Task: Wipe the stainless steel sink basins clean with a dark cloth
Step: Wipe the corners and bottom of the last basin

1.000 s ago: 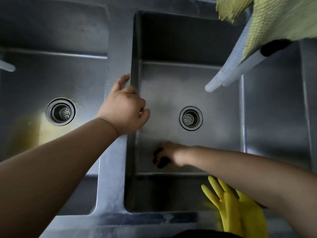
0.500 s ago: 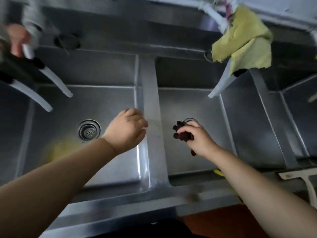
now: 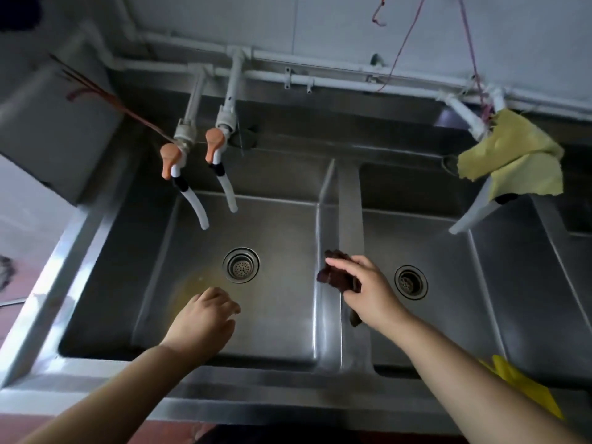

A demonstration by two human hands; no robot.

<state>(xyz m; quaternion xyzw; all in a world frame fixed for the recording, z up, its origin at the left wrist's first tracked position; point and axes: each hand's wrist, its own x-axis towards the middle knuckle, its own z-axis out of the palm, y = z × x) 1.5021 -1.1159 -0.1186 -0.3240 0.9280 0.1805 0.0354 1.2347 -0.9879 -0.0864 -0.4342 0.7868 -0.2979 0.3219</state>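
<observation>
Two stainless steel basins lie side by side, split by a steel divider. The left basin has a round drain and a yellowish stain near it. The right basin has its own drain. My right hand grips a dark cloth over the divider, at the edge of the right basin. My left hand hovers over the left basin with loosely curled fingers, holding nothing.
Two taps with orange handles and white hoses hang over the left basin. A yellow-green rag drapes over the right tap's hose. A yellow rubber glove lies on the front rim at right. A third basin lies far right.
My right hand lifted the cloth from the right basin's floor up and left to the divider. My left hand left the divider and now hangs over the left basin. The view tilted up.
</observation>
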